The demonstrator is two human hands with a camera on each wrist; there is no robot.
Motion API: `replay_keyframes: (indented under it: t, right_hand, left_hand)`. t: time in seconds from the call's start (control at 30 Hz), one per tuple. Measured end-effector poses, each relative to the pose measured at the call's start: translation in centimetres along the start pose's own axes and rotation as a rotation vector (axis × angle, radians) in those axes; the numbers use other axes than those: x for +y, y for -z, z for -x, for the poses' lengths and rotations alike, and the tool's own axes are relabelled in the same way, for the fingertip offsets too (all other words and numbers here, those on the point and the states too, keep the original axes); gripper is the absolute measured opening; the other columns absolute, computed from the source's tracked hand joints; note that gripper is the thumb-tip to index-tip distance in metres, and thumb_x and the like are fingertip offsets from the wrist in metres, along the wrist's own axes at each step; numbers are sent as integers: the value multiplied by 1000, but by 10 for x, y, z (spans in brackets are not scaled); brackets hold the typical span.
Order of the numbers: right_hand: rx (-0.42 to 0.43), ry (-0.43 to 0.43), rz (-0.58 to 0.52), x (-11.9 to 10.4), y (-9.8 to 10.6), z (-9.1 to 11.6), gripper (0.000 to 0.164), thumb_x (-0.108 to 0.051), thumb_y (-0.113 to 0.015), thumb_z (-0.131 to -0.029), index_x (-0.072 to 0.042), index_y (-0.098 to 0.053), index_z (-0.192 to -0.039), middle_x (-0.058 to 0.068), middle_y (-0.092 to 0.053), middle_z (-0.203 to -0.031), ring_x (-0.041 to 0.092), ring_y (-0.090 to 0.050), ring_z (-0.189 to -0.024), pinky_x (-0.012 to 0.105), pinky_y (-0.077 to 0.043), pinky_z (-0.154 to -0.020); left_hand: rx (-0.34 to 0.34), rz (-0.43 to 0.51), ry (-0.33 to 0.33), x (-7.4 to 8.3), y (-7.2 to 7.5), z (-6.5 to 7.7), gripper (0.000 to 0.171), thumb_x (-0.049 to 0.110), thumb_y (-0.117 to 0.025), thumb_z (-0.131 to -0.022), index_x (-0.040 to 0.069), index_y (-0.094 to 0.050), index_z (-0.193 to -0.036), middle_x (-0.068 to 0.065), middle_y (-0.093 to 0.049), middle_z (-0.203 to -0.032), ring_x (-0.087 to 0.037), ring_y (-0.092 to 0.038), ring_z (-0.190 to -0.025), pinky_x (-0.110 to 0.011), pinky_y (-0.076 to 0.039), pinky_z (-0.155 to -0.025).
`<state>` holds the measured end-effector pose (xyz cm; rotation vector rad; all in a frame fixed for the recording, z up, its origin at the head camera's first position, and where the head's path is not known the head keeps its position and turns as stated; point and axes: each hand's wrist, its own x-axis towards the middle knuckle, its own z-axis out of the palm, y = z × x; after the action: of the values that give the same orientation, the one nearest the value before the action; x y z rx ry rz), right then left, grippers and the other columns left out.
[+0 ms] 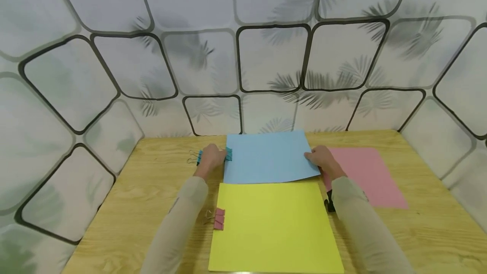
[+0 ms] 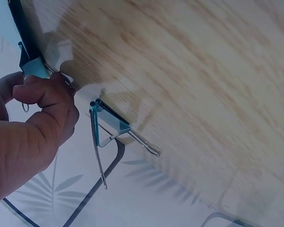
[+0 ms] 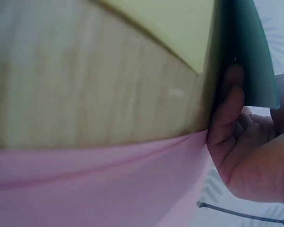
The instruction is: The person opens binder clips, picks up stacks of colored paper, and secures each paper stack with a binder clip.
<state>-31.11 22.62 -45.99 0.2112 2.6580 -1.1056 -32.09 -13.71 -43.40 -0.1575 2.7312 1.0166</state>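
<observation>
Blue paper point(image 1: 268, 157) lies at the back of the table, above the yellow paper in the head view. At its left edge sits a teal binder clip point(image 1: 228, 154), whose wire handles my left hand point(image 1: 213, 155) pinches between thumb and fingers. In the left wrist view, the same clip point(image 2: 35, 67) shows at the fingertips of the hand point(image 2: 38, 113). A second teal binder clip point(image 1: 199, 157) stands just left of that hand. My right hand point(image 1: 322, 158) grips the right edge of the blue paper, which is lifted there; the right wrist view shows the raised sheet point(image 3: 258, 61) between thumb and fingers.
Yellow paper point(image 1: 274, 227) lies in front, with a pink binder clip point(image 1: 219, 219) on its left edge. Pink paper point(image 1: 369, 176) lies to the right, partly behind the right arm. A black binder clip point(image 1: 329, 203) is beside that forearm. A patterned wall point(image 1: 213, 62) borders the wooden table point(image 1: 125, 206).
</observation>
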Motion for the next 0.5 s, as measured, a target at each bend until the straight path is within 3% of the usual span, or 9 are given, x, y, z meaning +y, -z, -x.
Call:
replay_keyframes:
  t: [0.17,0.27,0.37,0.5]
  right_hand:
    - [12,4,48,-5,-3,3,44,-15,-51,-100,-15,-28,-62,-4,-19,-59,11,-21,-53,28,-30,-52]
    - [3,-6,151,-10,-5,7,39,-17,-49,-99,-12,-32,-64,-1,-23,-60,14,-22,-56,31,-32,-56]
    - [19,-41,268,-16,-3,11,31,-21,-50,-99,-3,-47,-75,8,-43,-66,20,-42,-59,35,-41,-59]
    - [49,-62,404,-20,-3,10,34,-27,-53,-101,5,-60,-106,20,-64,-91,31,-63,-77,43,-50,-63]
  left_hand:
    - [12,5,-6,-2,-3,1,42,19,-52,-94,15,-37,-56,5,-28,-51,-10,-28,-43,-22,-25,-41]
    - [10,0,-6,-4,-5,2,42,17,-51,-94,15,-36,-55,4,-28,-50,-10,-27,-42,-22,-25,-41]
    - [15,11,-23,-3,-6,1,42,16,-50,-94,15,-35,-55,4,-28,-50,-10,-26,-42,-22,-24,-41]
    - [21,12,-12,1,-5,-1,41,17,-50,-94,15,-36,-55,4,-29,-50,-11,-28,-42,-23,-25,-40]
